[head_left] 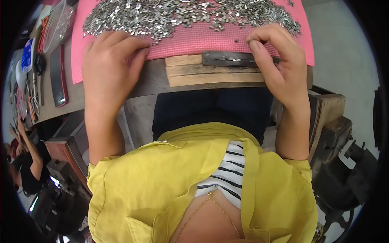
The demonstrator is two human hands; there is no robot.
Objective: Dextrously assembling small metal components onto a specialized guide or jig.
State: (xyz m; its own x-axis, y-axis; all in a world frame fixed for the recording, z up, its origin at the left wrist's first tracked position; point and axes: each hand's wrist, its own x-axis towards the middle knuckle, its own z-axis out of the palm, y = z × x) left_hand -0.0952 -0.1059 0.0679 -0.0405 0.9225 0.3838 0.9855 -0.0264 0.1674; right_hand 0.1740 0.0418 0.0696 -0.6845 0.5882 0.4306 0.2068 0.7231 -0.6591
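A heap of small silvery metal clips [182, 16] is spread across the far half of a pink mat [194, 42], thinning toward the near edge where single pieces lie loose. The clips are judged to be light, stiff and hard, smooth enough to slip, and too small for anything but a fingertip pinch taken across the narrow sides; damage from handling seems unlikely, though scattering is easy. The left hand [109, 65] is laid knuckles-up at the near fringe of the heap, fingers curled together with the tips pressed on the mat; whether a clip is held under them cannot be told. The right hand [279, 60] is held with thumb and forefinger closed in a pinch just above a dark metal bar [229, 58]; what is pinched cannot be made out. The bar is set on wooden slats [210, 75] at the front of a worn bench [77, 97]. The mat's woven texture is judged to keep pieces from sliding. At the left a red phone [58, 77] and a clear tub [58, 24] are seen, another person [24, 162] is seated lower left, and dark iron machinery [344, 162] stands at the right.
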